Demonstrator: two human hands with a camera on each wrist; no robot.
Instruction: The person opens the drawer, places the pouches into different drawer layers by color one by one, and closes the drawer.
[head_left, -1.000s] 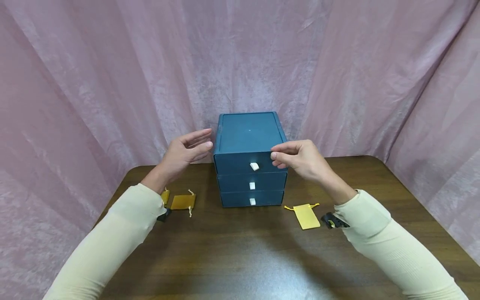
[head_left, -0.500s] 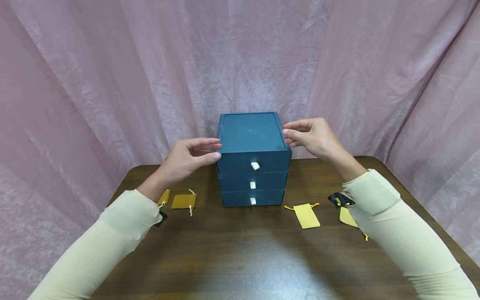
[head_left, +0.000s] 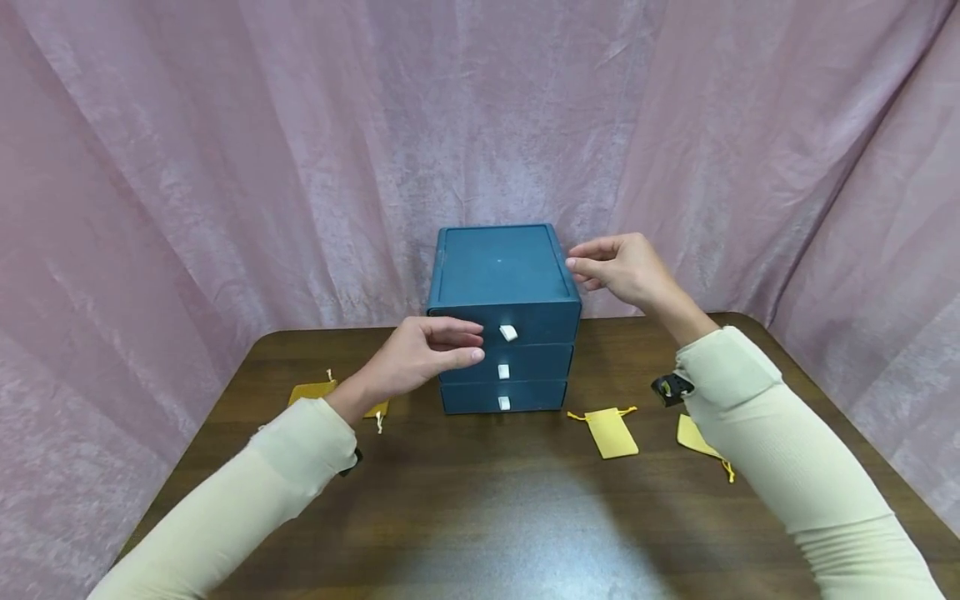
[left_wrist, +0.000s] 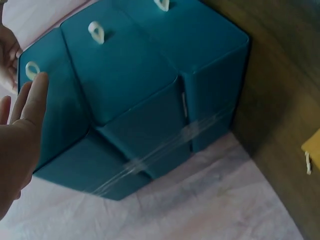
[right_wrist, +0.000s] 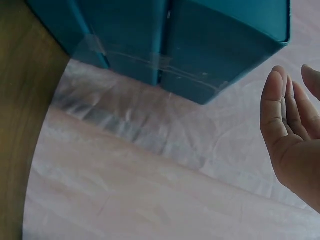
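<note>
A blue three-drawer box (head_left: 501,265) stands at the back of the table, its drawers closed, with a white loop tab on each front. My left hand (head_left: 420,354) hovers before the upper drawers, fingers loosely extended and holding nothing; its fingertips point toward the top tab (head_left: 509,333). In the left wrist view those fingers (left_wrist: 35,102) overlap the top drawer near its tab. At the box's upper right edge is my right hand (head_left: 626,271), fingers gently bent and nothing in them. The right wrist view shows a gap between this hand and the box corner.
Two yellow drawstring pouches lie right of the box, one nearer (head_left: 612,433) and one by the right sleeve (head_left: 693,437). On the left are two mustard pouches, one (head_left: 311,390) partly behind the left sleeve, another (head_left: 377,411) behind the wrist. A pink curtain (head_left: 495,117) hangs behind.
My left hand has moved from the box's left side to the right and down, in front of its drawers. My right hand has moved from the front corner up and back along the right edge.
</note>
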